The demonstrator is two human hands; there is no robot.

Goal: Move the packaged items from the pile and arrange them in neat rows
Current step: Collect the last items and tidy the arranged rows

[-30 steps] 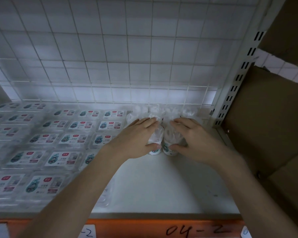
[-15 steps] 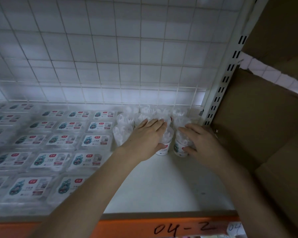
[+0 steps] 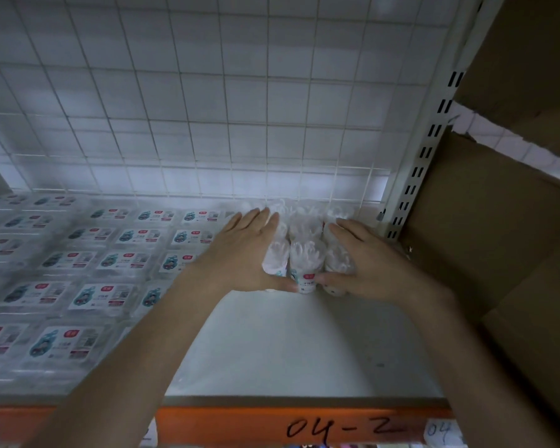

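A cluster of small white bagged packs [image 3: 305,253] stands upright at the back right of the white shelf [image 3: 288,344], against the wire grid. My left hand [image 3: 244,250] lies flat along the cluster's left side, fingers straight, thumb across the front. My right hand [image 3: 366,263] presses the right side in the same way, thumb touching the middle front pack. Three packs show between the hands; more stand behind them. Rows of flat labelled packages [image 3: 78,263] cover the left part of the shelf.
A white wire grid [image 3: 207,108] closes the shelf's back. A slotted metal upright [image 3: 417,163] stands at the right, with brown cardboard boxes [image 3: 498,237] beyond it. The orange front rail [image 3: 240,425] carries the handwritten mark 04-2.
Both hands moved from on top of the packs to their outer sides and now squeeze the cluster together. The packs stand tighter, three abreast at the front.
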